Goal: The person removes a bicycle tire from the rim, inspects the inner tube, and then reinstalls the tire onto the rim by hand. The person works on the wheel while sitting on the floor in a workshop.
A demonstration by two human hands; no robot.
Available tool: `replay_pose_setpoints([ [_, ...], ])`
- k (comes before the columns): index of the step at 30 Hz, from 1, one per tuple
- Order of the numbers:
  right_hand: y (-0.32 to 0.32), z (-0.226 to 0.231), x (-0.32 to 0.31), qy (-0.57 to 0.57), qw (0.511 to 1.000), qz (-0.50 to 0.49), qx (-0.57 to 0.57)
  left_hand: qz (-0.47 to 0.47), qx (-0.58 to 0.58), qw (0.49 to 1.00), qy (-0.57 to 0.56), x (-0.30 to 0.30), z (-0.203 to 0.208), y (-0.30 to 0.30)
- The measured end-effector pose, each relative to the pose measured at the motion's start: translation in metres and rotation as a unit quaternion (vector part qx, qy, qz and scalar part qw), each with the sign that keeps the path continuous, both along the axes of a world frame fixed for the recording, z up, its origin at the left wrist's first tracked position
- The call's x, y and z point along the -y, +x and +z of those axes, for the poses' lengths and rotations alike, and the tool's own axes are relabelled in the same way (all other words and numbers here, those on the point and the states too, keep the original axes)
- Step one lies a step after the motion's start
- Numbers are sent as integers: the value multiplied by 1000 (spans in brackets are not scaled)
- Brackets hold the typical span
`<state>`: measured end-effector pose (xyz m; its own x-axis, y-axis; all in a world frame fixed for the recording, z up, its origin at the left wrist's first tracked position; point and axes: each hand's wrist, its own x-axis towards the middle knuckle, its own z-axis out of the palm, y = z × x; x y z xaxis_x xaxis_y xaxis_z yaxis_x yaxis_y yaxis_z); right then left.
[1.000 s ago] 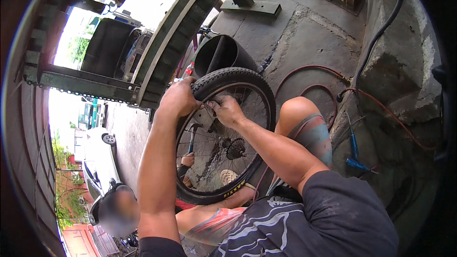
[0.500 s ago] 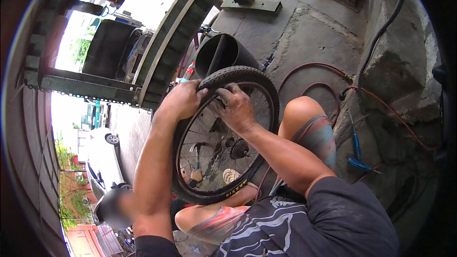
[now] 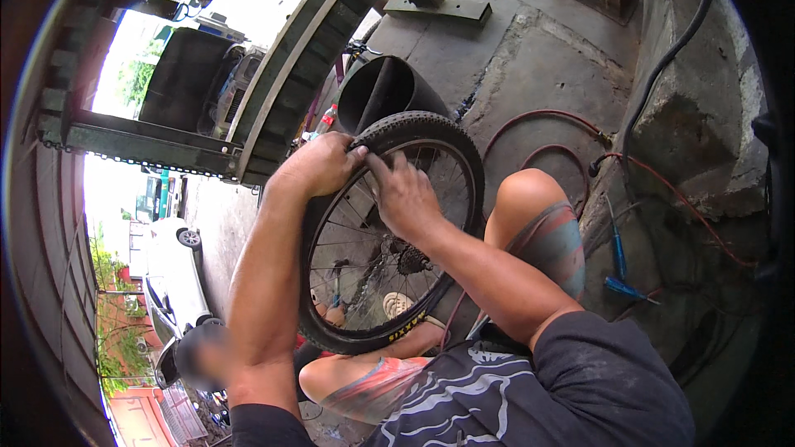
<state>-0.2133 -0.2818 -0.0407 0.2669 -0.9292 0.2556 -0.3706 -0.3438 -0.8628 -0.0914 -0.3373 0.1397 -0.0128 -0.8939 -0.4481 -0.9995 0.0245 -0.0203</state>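
A bicycle wheel with a black knobbly tyre [image 3: 431,126] stands tilted between my bent legs. Its spokes and rear sprocket cluster [image 3: 411,260] face me. My left hand [image 3: 325,164] is closed around the tyre at its upper left, thumb pressing on the sidewall near the rim. Just right of that thumb is my right hand [image 3: 407,194], its fingers apart over the spokes and the index finger near the rim's inner edge. Whether that fingertip touches the tyre I cannot tell. Through the spokes a hammer [image 3: 336,280] shows on the ground.
Behind the wheel lies a dark, open cylinder [image 3: 422,93] with a divider, beside a red-labelled bottle [image 3: 326,121]. A red hose [image 3: 538,113] curls on the right. Two blue-handled tools, a screwdriver [image 3: 619,255] and another [image 3: 631,290], lie near a concrete block [image 3: 696,132]. Another person is at lower left.
The fingers of my right hand have straightened and come off the tyre's edge, shifting slightly down. My left thumb now lies further over the sidewall. The wheel stays almost in place.
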Motion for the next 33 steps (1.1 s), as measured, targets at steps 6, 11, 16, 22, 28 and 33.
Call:
replay_pose_setpoints([
  [6,-10,-20,12,29,998,54,32,19,-8,1000,-16,-2,-6,19],
  [11,-16,-20,21,-57,998,-16,-14,44,-7,998,34,3,7,15],
  [16,-12,-26,23,-73,997,-8,9,49,-10,999,17,5,6,16],
  [22,-13,-22,35,-89,996,13,-20,60,-16,998,15,5,6,18],
  [28,-6,-19,19,-129,986,-19,-108,-2,-24,1000,-17,3,-4,27],
  [33,-19,7,44,65,995,67,36,28,-34,999,17,0,-1,13],
])
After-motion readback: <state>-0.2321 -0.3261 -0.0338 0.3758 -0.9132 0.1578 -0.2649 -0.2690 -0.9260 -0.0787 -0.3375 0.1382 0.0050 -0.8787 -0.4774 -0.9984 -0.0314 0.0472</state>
